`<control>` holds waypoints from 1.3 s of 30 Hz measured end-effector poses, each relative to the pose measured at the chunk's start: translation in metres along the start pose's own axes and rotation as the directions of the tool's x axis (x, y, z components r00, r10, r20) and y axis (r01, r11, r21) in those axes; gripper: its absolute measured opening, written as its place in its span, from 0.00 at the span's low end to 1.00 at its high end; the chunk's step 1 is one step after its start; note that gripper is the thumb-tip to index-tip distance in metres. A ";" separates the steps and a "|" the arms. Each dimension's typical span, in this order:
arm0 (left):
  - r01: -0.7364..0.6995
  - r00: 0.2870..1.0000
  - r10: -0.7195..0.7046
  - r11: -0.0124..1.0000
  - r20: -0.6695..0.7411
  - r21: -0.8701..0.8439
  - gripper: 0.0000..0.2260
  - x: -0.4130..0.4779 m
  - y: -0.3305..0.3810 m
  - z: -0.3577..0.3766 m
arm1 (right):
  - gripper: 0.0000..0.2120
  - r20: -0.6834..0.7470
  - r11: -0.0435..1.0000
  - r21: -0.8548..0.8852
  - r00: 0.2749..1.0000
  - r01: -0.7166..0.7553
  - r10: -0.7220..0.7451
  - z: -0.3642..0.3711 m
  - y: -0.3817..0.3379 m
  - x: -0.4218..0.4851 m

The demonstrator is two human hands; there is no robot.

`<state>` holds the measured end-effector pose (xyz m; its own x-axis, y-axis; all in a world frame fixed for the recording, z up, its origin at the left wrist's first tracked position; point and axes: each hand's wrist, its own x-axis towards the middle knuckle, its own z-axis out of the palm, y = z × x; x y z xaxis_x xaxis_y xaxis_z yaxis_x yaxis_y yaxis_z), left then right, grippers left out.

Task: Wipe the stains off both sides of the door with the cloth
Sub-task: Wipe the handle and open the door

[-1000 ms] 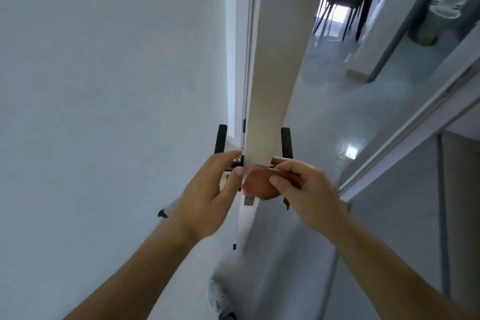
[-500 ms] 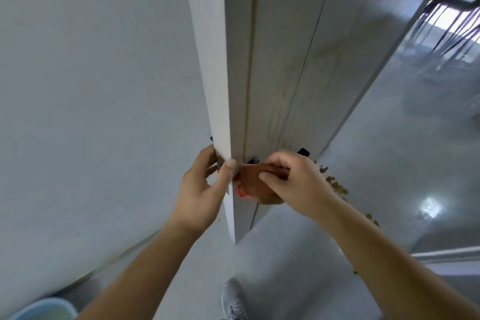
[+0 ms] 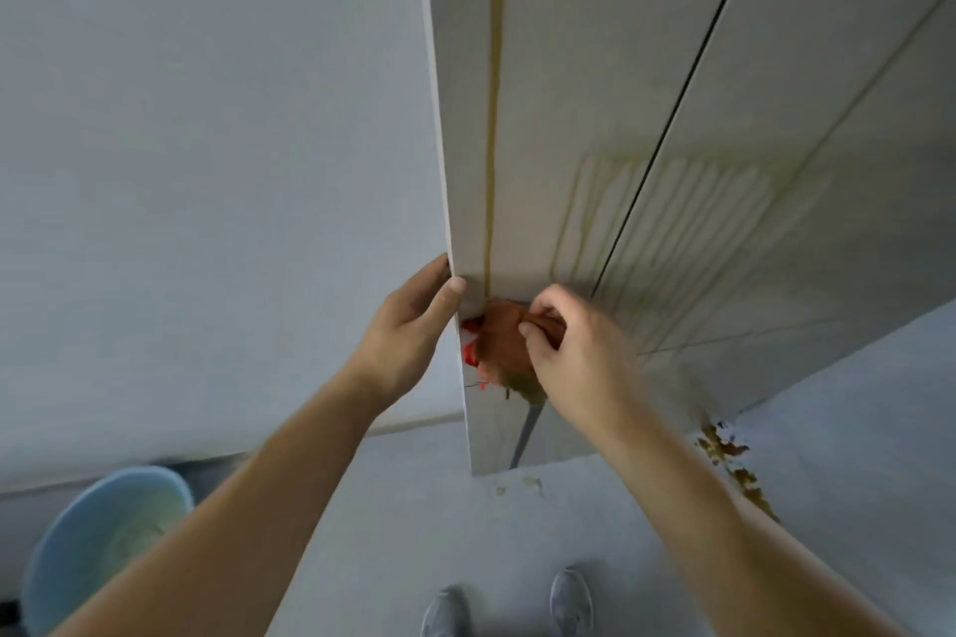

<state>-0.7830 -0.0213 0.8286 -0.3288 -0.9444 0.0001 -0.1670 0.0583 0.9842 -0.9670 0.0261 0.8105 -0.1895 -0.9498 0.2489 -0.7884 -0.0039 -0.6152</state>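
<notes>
Door (image 3: 569, 93) has turned, right hand (image 3: 574, 352) gripping cloth (image 3: 502, 336).

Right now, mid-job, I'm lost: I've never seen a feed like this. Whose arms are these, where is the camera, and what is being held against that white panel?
There is no machine here. These are a person's two bare arms, filmed by one wide-angle camera worn on their head, looking forward and down. The white panel is the door, seen from close to its edge. The left hand grips that edge, with the thumb on the near face. The right hand pinches an orange-red cloth and holds it against the door's face. The yellowish drip streaks on that face are the stains to wipe. Below, on the floor, are a pale blue basin, a brownish splatter by the door's foot, and the person's grey shoes.
</notes>
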 end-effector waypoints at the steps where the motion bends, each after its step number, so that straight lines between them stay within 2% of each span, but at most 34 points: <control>1: 0.024 0.999 -0.024 1.000 -0.026 0.006 0.15 0.002 0.003 0.002 | 0.05 -0.021 0.999 -0.012 0.999 0.037 -0.037 0.004 0.004 0.004; 3: 0.077 0.993 -0.076 0.997 -0.090 0.004 0.14 0.006 0.009 0.008 | 0.06 -0.044 0.993 -0.045 0.993 0.111 -0.113 0.013 0.010 0.007; 7: 0.139 0.965 -0.139 0.990 -0.223 -0.016 0.14 0.014 0.013 0.020 | 0.16 -0.051 0.936 -0.166 0.945 0.311 -0.323 0.026 0.016 -0.001; 10: 0.164 0.941 -0.166 0.986 -0.295 -0.030 0.14 0.021 0.009 0.026 | 0.12 -0.065 0.869 -0.213 0.881 0.447 -0.469 0.037 0.024 0.000; 12: 0.172 0.934 -0.176 0.984 -0.312 -0.043 0.13 0.024 0.007 0.027 | 0.08 -0.032 0.850 -0.189 0.862 0.492 -0.506 0.044 0.026 0.006; 16: 0.186 0.931 -0.183 0.982 -0.317 -0.021 0.13 0.032 0.006 0.024 | 0.11 0.039 0.846 -0.189 0.865 0.499 -0.501 0.044 0.022 0.013; 20: 0.189 0.934 -0.167 0.981 -0.316 0.040 0.14 0.038 0.006 0.023 | 0.32 0.267 0.800 -0.374 0.880 0.470 -0.392 0.049 0.010 -0.002; 24: 0.236 0.911 -0.196 0.969 -0.363 0.068 0.08 0.042 -0.006 0.021 | 0.36 0.319 0.762 -0.417 0.865 0.496 -0.388 0.042 0.033 -0.007; 25: 0.282 0.890 -0.246 0.959 -0.384 0.040 0.13 0.042 -0.010 0.020 | 0.36 0.313 0.751 -0.433 0.864 0.499 -0.394 0.037 0.044 -0.007; 27: 0.382 0.832 -0.347 0.924 -0.432 -0.006 0.36 0.042 -0.014 0.017 | 0.37 0.285 0.752 -0.460 0.880 0.472 -0.379 0.029 0.058 -0.006; 29: 0.471 0.775 -0.433 0.881 -0.460 -0.037 0.46 0.042 -0.016 0.017 | 0.38 0.271 0.767 -0.453 0.889 0.455 -0.368 0.035 0.049 -0.004; 32: 0.518 0.741 -0.516 0.846 -0.429 -0.122 0.45 0.041 -0.012 0.020 | 0.37 0.256 0.775 -0.400 0.872 0.489 -0.418 0.057 0.026 -0.008; 35: 0.556 0.734 -0.569 0.817 -0.371 -0.154 0.41 0.043 -0.010 0.022 | 0.35 0.266 0.740 -0.421 0.852 0.524 -0.451 0.053 0.044 -0.009; 37: 0.583 0.725 -0.609 0.791 -0.321 -0.184 0.33 0.041 -0.008 0.024 | 0.33 0.241 0.743 -0.486 0.887 0.461 -0.393 0.035 0.071 -0.010; 39: 0.601 0.717 -0.639 0.769 -0.279 -0.216 0.29 0.038 -0.008 0.030 | 0.34 0.192 0.775 -0.516 0.931 0.365 -0.310 0.023 0.085 -0.008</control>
<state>-0.8215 -0.0479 0.8155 0.1308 -0.8047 -0.5791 -0.1250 -0.5929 0.7955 -1.0192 0.0267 0.7390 0.1809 -0.9432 0.2788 -0.9821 -0.1882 0.0006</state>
